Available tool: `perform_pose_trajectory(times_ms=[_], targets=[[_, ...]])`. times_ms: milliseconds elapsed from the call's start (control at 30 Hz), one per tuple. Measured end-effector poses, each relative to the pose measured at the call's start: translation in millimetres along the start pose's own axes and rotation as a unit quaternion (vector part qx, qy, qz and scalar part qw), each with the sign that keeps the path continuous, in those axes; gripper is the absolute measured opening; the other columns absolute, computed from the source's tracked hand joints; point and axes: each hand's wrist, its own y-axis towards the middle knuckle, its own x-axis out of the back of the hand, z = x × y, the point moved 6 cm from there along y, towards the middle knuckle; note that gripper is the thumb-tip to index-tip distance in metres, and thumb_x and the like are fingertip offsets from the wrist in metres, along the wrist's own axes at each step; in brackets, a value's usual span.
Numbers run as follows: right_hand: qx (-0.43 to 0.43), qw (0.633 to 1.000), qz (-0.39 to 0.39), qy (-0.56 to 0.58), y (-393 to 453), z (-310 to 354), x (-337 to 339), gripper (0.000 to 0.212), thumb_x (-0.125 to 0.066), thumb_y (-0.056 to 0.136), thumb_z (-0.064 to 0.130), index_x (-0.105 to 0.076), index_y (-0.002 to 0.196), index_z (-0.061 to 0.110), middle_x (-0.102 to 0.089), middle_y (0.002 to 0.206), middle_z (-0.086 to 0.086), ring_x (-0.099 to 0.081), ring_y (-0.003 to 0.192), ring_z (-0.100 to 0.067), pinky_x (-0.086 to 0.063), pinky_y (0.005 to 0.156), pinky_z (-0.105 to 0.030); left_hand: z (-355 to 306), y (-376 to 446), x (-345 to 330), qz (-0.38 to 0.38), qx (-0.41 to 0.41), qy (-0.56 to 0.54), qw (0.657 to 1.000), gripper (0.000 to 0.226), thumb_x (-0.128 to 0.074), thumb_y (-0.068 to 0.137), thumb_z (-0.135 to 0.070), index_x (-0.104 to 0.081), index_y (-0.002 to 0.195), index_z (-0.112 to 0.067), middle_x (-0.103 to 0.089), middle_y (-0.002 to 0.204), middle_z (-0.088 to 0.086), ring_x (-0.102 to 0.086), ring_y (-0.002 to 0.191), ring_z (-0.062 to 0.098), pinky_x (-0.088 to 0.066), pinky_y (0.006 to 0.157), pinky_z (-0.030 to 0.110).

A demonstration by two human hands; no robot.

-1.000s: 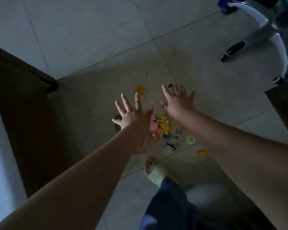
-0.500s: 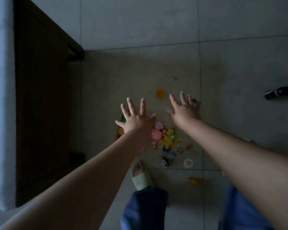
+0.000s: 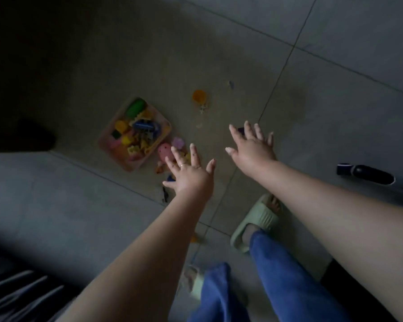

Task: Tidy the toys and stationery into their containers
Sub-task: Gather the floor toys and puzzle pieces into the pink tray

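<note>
Both hands splayed, empty — left hand, right hand — over toy tray.

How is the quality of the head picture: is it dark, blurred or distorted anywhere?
Head view: dim overall, and the upper left corner is almost black; the near foot is motion-blurred; the tray of toys is soft but its colours are readable; the wide lens bends the floor lines.

A pink tray heaped with bright toys is lying just left of your open left hand. A pink toy is sitting under its fingertips, and an orange piece is lying well beyond.
</note>
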Motion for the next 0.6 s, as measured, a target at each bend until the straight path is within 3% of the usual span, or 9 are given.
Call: perform_pose_trajectory(times_ms=[133, 333, 600], targets=[[0.049, 0.998, 0.025, -0.042, 2, 12, -52, 0.064, -0.032, 0.099, 0.049, -0.002, 0.153, 0.034, 0.001, 0.163, -0.007, 0.006, 0.149, -0.029, 0.001, 0.117, -0.059, 39, 4, -57, 0.014, 0.033, -0.034, 0.999, 0.072, -0.019, 0.089, -0.071, 0.010, 0.149, -0.043, 0.028, 0.157, 0.001, 0.021, 0.145, 0.029, -0.013, 0.108, 0.069], [0.123, 0.990, 0.002, -0.072, 31, 55, -116, 0.062, -0.029, 0.099, 0.050, -0.004, 0.153, 0.032, -0.009, 0.162, -0.009, 0.001, 0.149, -0.029, -0.002, 0.118, -0.056, 112, 49, -103, -0.040, 0.071, -0.066, 0.994, 0.071, -0.020, 0.092, -0.067, 0.007, 0.151, -0.038, 0.021, 0.159, 0.005, 0.017, 0.146, 0.031, -0.013, 0.108, 0.069], [0.248, 0.958, -0.087, -0.117, 115, 130, -171, 0.066, -0.051, 0.093, 0.038, -0.024, 0.150, 0.016, -0.040, 0.147, -0.017, -0.030, 0.139, -0.035, -0.021, 0.113, -0.047, 165, 144, -118, -0.133, 0.061, -0.146, 0.978, 0.068, -0.029, 0.096, -0.058, 0.001, 0.152, -0.033, 0.019, 0.159, 0.007, 0.016, 0.147, 0.032, -0.006, 0.112, 0.065]])
